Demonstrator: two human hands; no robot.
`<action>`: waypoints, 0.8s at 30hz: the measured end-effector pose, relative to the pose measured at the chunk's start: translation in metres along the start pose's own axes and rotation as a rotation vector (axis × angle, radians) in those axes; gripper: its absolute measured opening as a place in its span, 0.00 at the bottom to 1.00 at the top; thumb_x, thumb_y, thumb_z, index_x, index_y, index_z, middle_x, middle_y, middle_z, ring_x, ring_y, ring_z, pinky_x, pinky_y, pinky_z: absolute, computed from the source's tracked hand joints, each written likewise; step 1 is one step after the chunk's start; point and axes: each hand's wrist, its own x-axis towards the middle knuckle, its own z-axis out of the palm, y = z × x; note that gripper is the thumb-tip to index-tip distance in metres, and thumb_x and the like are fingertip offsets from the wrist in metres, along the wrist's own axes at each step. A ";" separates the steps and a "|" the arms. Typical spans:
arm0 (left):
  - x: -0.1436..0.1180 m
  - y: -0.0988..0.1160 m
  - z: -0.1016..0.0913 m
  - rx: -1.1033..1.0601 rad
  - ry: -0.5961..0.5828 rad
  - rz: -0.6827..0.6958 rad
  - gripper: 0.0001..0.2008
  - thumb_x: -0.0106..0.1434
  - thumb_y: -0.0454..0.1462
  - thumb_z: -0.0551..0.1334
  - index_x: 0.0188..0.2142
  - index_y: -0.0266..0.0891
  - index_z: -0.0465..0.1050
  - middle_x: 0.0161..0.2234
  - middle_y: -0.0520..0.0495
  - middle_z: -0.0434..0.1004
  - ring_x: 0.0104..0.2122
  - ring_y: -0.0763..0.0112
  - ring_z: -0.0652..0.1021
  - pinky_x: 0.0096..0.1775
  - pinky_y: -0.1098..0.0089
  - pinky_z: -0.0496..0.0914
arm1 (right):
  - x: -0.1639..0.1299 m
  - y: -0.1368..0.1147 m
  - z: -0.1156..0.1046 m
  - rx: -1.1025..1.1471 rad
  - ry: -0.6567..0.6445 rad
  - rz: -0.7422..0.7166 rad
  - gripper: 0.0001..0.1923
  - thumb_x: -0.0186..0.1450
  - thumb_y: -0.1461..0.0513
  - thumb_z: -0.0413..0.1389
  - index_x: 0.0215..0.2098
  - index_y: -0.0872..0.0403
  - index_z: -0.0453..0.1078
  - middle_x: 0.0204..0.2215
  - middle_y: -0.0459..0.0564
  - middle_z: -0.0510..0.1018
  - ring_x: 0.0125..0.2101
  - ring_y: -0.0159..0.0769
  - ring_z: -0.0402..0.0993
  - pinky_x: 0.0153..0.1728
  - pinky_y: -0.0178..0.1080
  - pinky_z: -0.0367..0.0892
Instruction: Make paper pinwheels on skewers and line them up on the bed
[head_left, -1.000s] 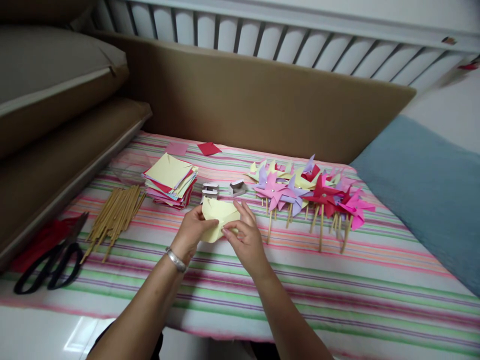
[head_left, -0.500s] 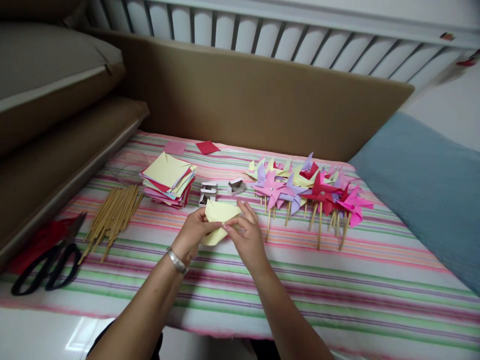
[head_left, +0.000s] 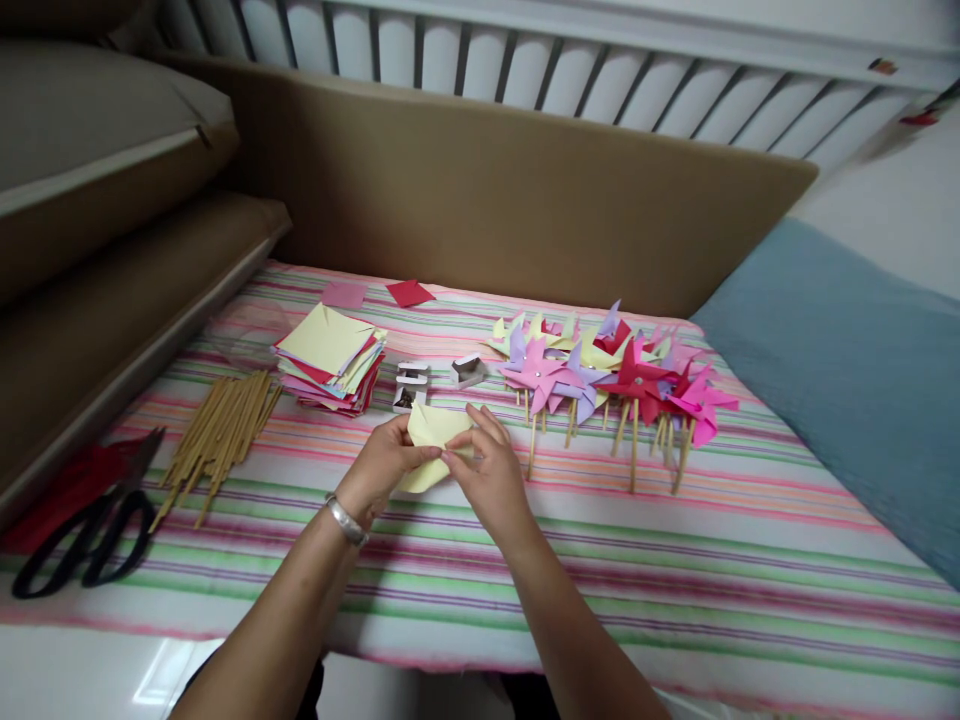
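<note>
From my remote seat I count two hands on one sheet: my left hand (head_left: 381, 462) and my right hand (head_left: 487, 472) are drawn together over the striped cloth (head_left: 675, 560), both pinching a single pale yellow paper square (head_left: 429, 432) that is partly folded and held just above the cloth, in front of the stack. A silver bracelet (head_left: 343, 520) sits on the left wrist.

Behind the hands lie three small white clips (head_left: 411, 385) — two side by side, one a little to the right. Left of them is one stack of coloured paper squares (head_left: 328, 357), yellow on top; I cannot count its sheets. Beyond it are two loose squares, one pink (head_left: 343, 294) and one red (head_left: 409, 292). A bundle of wooden sticks (head_left: 217, 435) lies further left — too many and too crowded to count. One pair of black scissors (head_left: 79, 535) lies at the cloth's left edge. To the right is a heap of finished pinwheels (head_left: 607, 375) in pink, red, purple and yellow, overlapping too much for a count.
</note>
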 end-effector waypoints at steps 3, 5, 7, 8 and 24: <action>0.001 0.001 -0.003 0.083 -0.014 0.006 0.20 0.40 0.31 0.70 0.36 0.34 0.72 0.29 0.48 0.79 0.26 0.70 0.76 0.31 0.70 0.69 | 0.004 -0.001 -0.012 0.052 0.000 0.041 0.22 0.52 0.63 0.60 0.47 0.50 0.68 0.56 0.54 0.65 0.58 0.46 0.57 0.56 0.50 0.55; 0.001 0.002 -0.004 0.166 -0.055 0.001 0.21 0.41 0.30 0.69 0.38 0.34 0.71 0.29 0.49 0.78 0.27 0.69 0.76 0.31 0.70 0.69 | 0.007 -0.002 -0.021 0.108 -0.072 0.108 0.32 0.52 0.62 0.61 0.55 0.47 0.61 0.54 0.52 0.67 0.55 0.45 0.61 0.52 0.48 0.61; 0.000 0.001 -0.004 0.242 -0.128 -0.002 0.22 0.43 0.29 0.67 0.40 0.34 0.69 0.29 0.50 0.77 0.27 0.69 0.76 0.31 0.70 0.68 | 0.009 -0.001 -0.027 0.191 -0.223 0.193 0.37 0.53 0.62 0.60 0.59 0.46 0.56 0.48 0.51 0.73 0.50 0.43 0.68 0.45 0.44 0.66; 0.000 0.000 -0.003 0.273 -0.167 0.003 0.22 0.43 0.28 0.66 0.40 0.35 0.69 0.29 0.50 0.77 0.28 0.69 0.76 0.31 0.71 0.68 | 0.009 -0.001 -0.029 0.231 -0.304 0.229 0.38 0.53 0.63 0.60 0.60 0.46 0.54 0.44 0.50 0.74 0.45 0.42 0.71 0.42 0.42 0.67; 0.001 -0.006 -0.003 0.487 -0.134 0.171 0.33 0.45 0.32 0.68 0.52 0.40 0.63 0.34 0.48 0.76 0.35 0.65 0.76 0.37 0.67 0.68 | 0.009 0.005 -0.021 0.352 -0.378 0.312 0.36 0.48 0.69 0.56 0.56 0.47 0.61 0.44 0.47 0.75 0.38 0.39 0.72 0.36 0.39 0.68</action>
